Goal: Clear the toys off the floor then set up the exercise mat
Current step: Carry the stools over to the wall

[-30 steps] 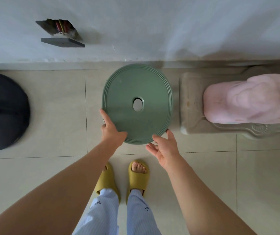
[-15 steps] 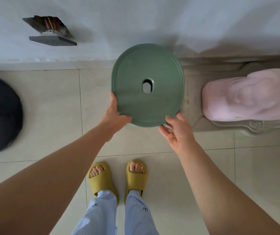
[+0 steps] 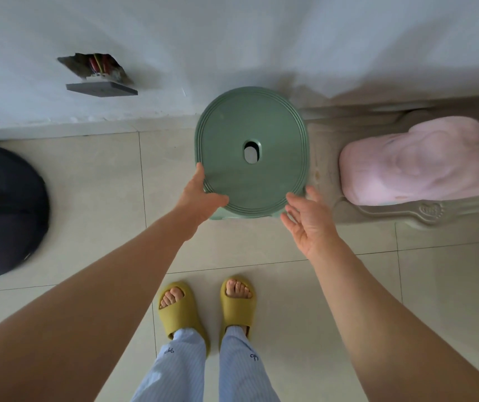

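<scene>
Against the white wall, the green oval plastic stool [image 3: 252, 152] stands parked on the tiled floor [image 3: 93, 181], out of the mat's way; my left hand [image 3: 202, 197] grips its rim, my right hand [image 3: 309, 220] hovers spread, empty.

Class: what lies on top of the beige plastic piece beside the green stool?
A pink bundle lies on the beige plastic piece, covering most of it; whatever is beneath the bundle is hidden.
</scene>
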A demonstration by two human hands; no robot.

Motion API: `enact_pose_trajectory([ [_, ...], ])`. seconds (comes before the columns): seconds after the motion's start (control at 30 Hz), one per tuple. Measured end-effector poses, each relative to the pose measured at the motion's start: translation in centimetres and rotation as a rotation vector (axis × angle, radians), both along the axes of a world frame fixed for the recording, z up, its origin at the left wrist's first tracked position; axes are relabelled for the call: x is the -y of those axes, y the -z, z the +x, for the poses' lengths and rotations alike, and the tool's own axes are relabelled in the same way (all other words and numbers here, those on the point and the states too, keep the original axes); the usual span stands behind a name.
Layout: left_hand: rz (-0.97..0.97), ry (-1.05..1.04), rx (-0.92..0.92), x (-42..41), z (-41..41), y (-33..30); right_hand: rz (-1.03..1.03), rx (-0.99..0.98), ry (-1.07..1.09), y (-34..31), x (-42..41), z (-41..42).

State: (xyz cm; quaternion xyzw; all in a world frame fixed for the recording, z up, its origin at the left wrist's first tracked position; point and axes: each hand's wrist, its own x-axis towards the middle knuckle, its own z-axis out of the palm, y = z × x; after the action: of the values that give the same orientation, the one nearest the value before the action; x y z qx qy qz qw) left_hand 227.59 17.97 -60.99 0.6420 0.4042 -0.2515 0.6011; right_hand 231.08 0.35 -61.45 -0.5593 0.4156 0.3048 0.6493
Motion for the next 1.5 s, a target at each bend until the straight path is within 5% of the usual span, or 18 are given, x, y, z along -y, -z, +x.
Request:
enact_pose_trajectory([
  [0.93, 0.229, 0.154, 0.31, -8.3, -10.5, -35.2, -0.341, 0.481, -0.645, -37.6, -3.0, -8.7],
  [1.5, 0.315, 0.402, 0.414, -6.5, -11.0, -41.1, -0.394, 0.49, -0.517, -42.3, -0.3, -13.5],
])
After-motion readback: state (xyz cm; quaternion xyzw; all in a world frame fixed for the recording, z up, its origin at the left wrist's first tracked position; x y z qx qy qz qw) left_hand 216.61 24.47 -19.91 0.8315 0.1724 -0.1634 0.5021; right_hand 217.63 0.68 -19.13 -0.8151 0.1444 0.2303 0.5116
